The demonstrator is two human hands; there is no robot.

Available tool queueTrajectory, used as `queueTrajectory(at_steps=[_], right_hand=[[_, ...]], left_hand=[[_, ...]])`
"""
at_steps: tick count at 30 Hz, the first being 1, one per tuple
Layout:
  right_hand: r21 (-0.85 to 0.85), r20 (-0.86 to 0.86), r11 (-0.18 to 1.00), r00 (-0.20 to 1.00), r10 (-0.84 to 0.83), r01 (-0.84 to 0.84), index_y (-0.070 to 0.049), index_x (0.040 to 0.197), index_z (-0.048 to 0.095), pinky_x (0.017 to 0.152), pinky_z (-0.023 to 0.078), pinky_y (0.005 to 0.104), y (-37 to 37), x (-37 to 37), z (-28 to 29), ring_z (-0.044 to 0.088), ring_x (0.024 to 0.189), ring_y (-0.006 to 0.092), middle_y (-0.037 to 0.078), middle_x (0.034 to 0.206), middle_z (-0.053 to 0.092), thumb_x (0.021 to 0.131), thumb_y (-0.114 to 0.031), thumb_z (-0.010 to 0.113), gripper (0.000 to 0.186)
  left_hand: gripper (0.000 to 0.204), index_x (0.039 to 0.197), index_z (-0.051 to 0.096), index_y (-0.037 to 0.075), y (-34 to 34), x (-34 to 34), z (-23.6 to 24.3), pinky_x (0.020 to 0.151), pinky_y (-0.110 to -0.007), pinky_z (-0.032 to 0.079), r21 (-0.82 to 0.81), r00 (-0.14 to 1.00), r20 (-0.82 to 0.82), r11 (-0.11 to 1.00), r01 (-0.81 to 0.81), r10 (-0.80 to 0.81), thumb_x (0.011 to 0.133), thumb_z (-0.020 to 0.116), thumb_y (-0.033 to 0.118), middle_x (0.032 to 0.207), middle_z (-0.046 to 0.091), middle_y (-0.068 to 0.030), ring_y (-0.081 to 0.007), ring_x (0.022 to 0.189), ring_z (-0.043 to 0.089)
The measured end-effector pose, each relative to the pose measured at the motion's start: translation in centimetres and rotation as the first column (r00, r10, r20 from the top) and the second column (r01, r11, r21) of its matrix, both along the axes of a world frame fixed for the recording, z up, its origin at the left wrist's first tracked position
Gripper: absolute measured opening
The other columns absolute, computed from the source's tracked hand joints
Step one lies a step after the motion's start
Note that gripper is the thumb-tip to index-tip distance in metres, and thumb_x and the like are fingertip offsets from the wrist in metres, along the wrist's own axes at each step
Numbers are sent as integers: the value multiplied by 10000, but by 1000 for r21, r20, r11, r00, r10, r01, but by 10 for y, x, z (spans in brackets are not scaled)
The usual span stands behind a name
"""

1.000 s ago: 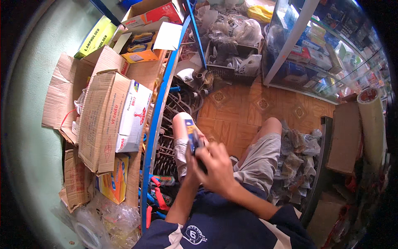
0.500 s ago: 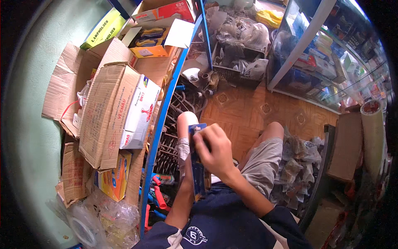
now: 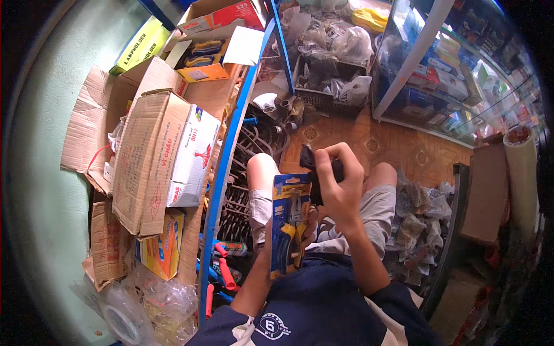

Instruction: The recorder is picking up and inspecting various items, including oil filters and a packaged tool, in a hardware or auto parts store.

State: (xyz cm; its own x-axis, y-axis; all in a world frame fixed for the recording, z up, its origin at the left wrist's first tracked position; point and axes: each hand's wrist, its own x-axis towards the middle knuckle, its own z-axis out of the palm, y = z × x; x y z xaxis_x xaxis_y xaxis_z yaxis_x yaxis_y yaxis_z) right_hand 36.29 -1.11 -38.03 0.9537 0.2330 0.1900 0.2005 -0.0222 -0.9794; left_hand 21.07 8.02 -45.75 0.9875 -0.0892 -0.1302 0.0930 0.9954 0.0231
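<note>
Our left hand (image 3: 311, 225) is clamped on the plier pack (image 3: 285, 222), whose long axis runs away from us; beside its top right, our right hand (image 3: 341, 183) pinches dark cloth (image 3: 315, 191).

The left hand (image 3: 312, 225), partly hidden, held a flat blue-and-yellow card package (image 3: 279, 210) with yellow-handled metal pliers (image 3: 288, 229) on its front. Just beside it, the right hand (image 3: 341, 185) pinched a crumpled black cloth (image 3: 307, 157). At the left, a brown cardboard box (image 3: 138, 167) lay beside a white carton with red print (image 3: 187, 164), near a blue metal shelf edge (image 3: 231, 151)
</note>
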Motion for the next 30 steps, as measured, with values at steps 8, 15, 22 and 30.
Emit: queueTrajectory(at_steps=[8,15,22,30], right_hand=[[164,43,914,923,-382,371,1,883,630,695,468,364,-19,43,13,605,765,166,65,796,613,1049,-172,678,244],[-211,189,975,975,116,-75,-11,926,673,718,497,424,-29,-7,12,625,770,338,154,907,654,1014,-209,691,217],[-459,213,876,939,271,-148,-48,1003,703,872,512,499,-20,-53,-13,634,973,368,143,1015,677,949,-249,747,213],[-511,138,843,953,271,-166,-36,991,682,824,540,483,-15,-58,-15,659,912,374,163,956,644,953,-252,741,228]], left_hand=[[1057,1649,237,-39,-22,3,-7,698,-361,542,-199,969,109,950,239,-221,933,699,587,1027,539,-66,-183,858,517],[677,1606,383,51,-25,5,11,1189,-472,447,285,972,-226,958,-3,71,1085,465,474,1460,598,-125,-304,1394,553],[594,1536,481,32,-23,28,18,1123,-418,514,312,899,-292,921,-233,326,1161,312,461,1421,636,-129,-261,1246,663],[769,1539,479,51,-4,12,32,1156,-451,478,348,925,-215,910,-227,313,1082,415,666,1444,621,-172,-302,1329,613]])
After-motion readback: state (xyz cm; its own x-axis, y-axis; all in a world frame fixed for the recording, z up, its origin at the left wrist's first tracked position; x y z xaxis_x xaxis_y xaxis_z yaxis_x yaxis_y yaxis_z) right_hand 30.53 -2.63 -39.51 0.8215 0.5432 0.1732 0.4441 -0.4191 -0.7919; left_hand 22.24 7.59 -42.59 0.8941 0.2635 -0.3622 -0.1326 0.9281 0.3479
